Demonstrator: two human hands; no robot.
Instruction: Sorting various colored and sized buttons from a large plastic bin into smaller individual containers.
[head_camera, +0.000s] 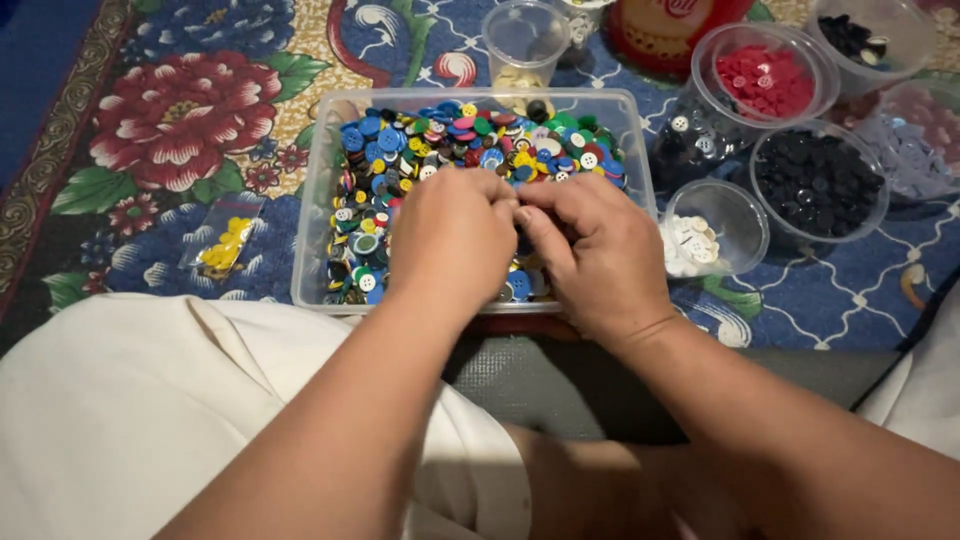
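Both my hands are down in the clear rectangular plastic tub (312, 200) that sits on the flowered blue and red cloth (180, 120) in front of my lap. The tub is full of mixed plastic buttons (470, 135) in blue, green, yellow, pink and white. My left hand (450, 240) rests knuckles-up over the middle of the heap, fingers curled down into the buttons. My right hand (600, 255) lies just beside it, its fingertips meeting those of the left at the centre of the tub. The fingers of both are bent and pinched together, but the backs of my hands hide what is under them, so I cannot tell whether either one has a button in its grip.

To the right of the tub stand several round clear plastic cups: one with white buttons (690, 243) just beside the tub's right wall, one with black buttons (815, 180) further right, and one with red buttons (765, 80) behind them. An empty-looking clear cup (525, 40) stands behind the tub's far wall. Left of the tub, a small clear bag of yellow buttons (222, 245) lies flat on the cloth. My white garment (130, 410) covers my left knee.
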